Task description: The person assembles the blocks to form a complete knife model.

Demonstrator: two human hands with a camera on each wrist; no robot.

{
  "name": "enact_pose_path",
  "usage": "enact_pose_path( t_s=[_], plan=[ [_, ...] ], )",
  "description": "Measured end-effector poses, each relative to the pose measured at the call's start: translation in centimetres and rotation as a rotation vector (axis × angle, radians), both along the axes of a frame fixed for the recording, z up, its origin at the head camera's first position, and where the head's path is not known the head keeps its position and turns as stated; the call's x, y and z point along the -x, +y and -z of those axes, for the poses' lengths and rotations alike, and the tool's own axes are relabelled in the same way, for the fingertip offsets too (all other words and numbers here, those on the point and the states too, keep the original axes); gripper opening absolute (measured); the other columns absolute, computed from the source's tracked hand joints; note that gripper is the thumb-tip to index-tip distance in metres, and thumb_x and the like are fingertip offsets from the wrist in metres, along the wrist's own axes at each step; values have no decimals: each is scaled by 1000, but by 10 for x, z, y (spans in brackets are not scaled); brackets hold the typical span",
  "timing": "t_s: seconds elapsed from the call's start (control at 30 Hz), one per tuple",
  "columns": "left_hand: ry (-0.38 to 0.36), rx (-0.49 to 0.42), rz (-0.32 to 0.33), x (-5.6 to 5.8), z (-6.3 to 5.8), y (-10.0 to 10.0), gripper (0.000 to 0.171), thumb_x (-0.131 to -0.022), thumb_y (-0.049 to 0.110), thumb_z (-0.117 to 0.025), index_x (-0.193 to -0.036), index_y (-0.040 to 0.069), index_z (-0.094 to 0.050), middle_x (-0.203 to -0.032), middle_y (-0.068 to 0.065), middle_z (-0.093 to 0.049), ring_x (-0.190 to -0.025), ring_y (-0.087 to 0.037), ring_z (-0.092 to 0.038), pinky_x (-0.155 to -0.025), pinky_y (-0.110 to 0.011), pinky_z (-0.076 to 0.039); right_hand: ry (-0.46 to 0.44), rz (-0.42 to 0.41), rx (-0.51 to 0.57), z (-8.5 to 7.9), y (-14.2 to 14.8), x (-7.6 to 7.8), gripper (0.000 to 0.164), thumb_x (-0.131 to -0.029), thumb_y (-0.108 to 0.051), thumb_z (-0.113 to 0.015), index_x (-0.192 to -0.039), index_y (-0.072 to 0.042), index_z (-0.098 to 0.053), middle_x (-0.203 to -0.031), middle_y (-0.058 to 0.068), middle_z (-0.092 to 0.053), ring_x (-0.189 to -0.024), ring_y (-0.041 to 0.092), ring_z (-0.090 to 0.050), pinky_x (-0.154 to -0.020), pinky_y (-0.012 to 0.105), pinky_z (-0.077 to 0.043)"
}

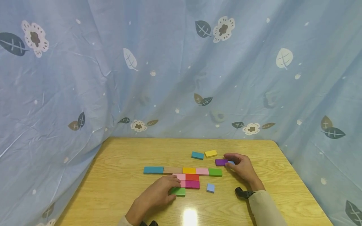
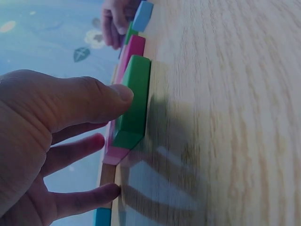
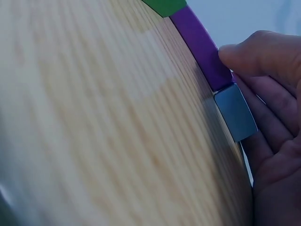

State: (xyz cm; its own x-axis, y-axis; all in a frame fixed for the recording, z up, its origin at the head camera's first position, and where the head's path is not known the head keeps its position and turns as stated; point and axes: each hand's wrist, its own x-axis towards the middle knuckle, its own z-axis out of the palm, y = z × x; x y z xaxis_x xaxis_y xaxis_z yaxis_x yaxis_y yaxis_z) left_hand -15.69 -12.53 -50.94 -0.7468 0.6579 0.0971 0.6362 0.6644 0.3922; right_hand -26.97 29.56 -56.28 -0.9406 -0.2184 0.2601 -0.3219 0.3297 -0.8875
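In the head view my left hand (image 1: 161, 191) lies over the left end of a flat group of coloured blocks. Its thumb touches the near green block (image 2: 136, 101); the other fingers reach toward the pink blocks (image 1: 182, 184), partly covering them. My right hand (image 1: 241, 166) pinches a purple block (image 1: 220, 162) on the table, thumb at its near side and fingers behind. Beside that block's right end sits a light blue block (image 3: 236, 113), partly under the hand. Red (image 1: 192, 177) and magenta (image 1: 192, 184) blocks adjoin the pink ones.
A row behind the group runs from a blue block (image 1: 153, 170) through wood-coloured, orange and pink blocks to a green one (image 1: 215, 172). Loose blue (image 1: 197, 155) and yellow (image 1: 211, 153) blocks lie farther back. Another light blue block (image 1: 210, 188) lies between the hands on the wooden table (image 1: 118, 191).
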Motion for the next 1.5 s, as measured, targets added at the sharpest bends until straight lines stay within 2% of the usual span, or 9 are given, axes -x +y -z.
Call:
enact_pose_path(
  t_s=[0.13,0.37,0.53,0.67,0.77,0.9,1.03,1.23,1.5],
  plan=[
    [-6,-3,-12,0,0,-1,31,-97,11,-81,-128,13,-81,-140,-2,-75,-139,-24,-67,-120,-43,-52,-10,6,-5,-1,-3,-1,39,-92,5,-84,-130,2,-77,-130,25,-77,-116,5,-74,-100,11,-54],
    [-7,15,-24,-2,0,0,30,-98,12,-80,-128,12,-81,-140,-2,-75,-139,-24,-67,-119,-43,-53,1,52,-67,-3,-6,-4,33,-94,-1,-84,-127,-1,-79,-126,18,-80,-116,24,-77,-96,12,-55],
    [8,16,-31,-5,1,2,30,-97,11,-81,-127,11,-81,-139,-3,-76,-137,-26,-68,-118,-44,-54,29,81,-99,-3,-7,-6,30,-95,-5,-85,-125,-4,-81,-123,16,-81,-114,29,-78,-93,13,-56],
    [6,12,-40,-7,1,4,30,-96,11,-82,-126,12,-82,-139,-3,-76,-138,-27,-68,-118,-44,-54,38,103,-110,-3,-6,-7,28,-97,-9,-85,-124,-6,-82,-121,14,-82,-110,22,-78,-90,14,-57],
    [5,18,-52,-8,2,5,28,-96,11,-82,-124,11,-83,-139,-2,-76,-138,-27,-68,-118,-44,-54,16,137,-100,-2,-4,-7,28,-99,-15,-84,-125,-8,-82,-122,12,-82,-108,7,-76,-91,13,-57],
    [12,25,-54,-7,3,5,26,-97,12,-82,-123,12,-83,-139,-2,-76,-138,-27,-67,-118,-43,-54,-32,216,9,-4,1,-13,33,-100,-19,-83,-130,-6,-80,-129,16,-80,-106,-5,-73,-90,11,-57],
    [44,22,-39,-4,4,6,25,-95,12,-84,-121,11,-84,-138,-2,-77,-137,-27,-68,-118,-42,-54,-39,286,119,-10,6,-28,36,-100,-18,-83,-131,0,-78,-130,20,-79,-106,-5,-76,-89,12,-59],
    [79,16,-18,-2,4,6,24,-94,10,-85,-118,9,-84,-135,-4,-78,-135,-27,-70,-117,-42,-55,-55,348,133,-25,11,-69,37,-99,-19,-85,-130,0,-78,-124,2,-83,-106,-4,-76,-88,16,-62],
    [61,12,-30,-3,4,7,24,-94,9,-84,-117,9,-84,-135,-4,-78,-134,-27,-70,-117,-43,-55,-70,299,81,-41,7,-125,31,-98,-11,-83,-126,2,-79,-117,-1,-84,-102,2,-79,-83,22,-65]
  ],
)
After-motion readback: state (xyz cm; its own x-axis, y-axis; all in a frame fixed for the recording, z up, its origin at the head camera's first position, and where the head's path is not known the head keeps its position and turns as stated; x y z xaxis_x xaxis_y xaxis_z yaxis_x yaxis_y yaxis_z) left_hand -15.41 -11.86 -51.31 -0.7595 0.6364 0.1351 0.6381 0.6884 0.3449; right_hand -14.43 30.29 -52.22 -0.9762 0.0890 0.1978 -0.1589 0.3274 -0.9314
